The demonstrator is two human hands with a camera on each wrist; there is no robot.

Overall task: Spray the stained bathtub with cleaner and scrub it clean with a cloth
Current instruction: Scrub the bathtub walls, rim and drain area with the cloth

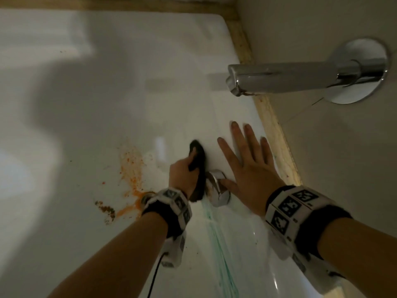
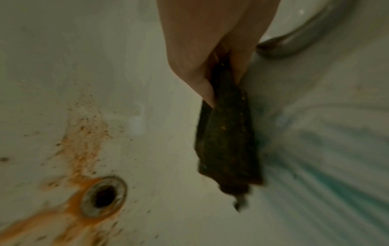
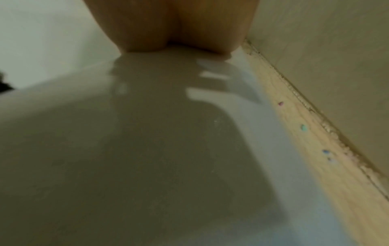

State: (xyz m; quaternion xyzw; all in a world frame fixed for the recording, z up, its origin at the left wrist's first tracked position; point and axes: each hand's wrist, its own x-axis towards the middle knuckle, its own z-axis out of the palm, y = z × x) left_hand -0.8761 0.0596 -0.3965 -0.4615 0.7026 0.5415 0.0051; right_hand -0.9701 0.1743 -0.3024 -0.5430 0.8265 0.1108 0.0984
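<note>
A: Your left hand (image 1: 182, 171) is gripping the dark cloth (image 1: 198, 168) beside the overflow knob (image 1: 217, 190); your right hand (image 1: 247, 166) is lying flat.

B: The orange stain (image 1: 131, 168) is lying left of the knob, nearer your cloth hand.

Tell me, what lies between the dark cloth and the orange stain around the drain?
Only bare white tub floor, with a few small dark specks. The left wrist view shows it best: the cloth hangs from the left hand, apart from the orange stain.
</note>
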